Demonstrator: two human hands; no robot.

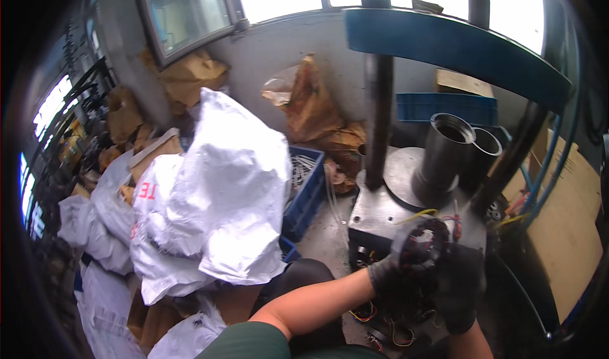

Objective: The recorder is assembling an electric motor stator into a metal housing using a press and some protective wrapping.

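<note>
A ring-shaped motor stator point(426, 243) with dark windings and yellow and red wire ends is held up between my two dark-gloved hands, at the front edge of a steel press plate point(374, 208). My left hand point(394, 265) closes on its left side. My right hand point(462, 279) grips it from the right, slightly smeared by motion, its fingertips partly hidden. Just beyond the stator, a steel cylinder point(438, 162) stands upright on a round disc point(403, 172) on the plate. Below my hands lie more wired parts point(396, 330), partly covered by my arms.
A blue crossbeam point(457, 48) on steel columns point(379, 118) spans above the plate. A second metal ring point(487, 142) stands behind the cylinder. White sacks point(235, 187) and a blue crate point(306, 197) of metal parts fill the left. Cardboard point(568, 226) leans at right.
</note>
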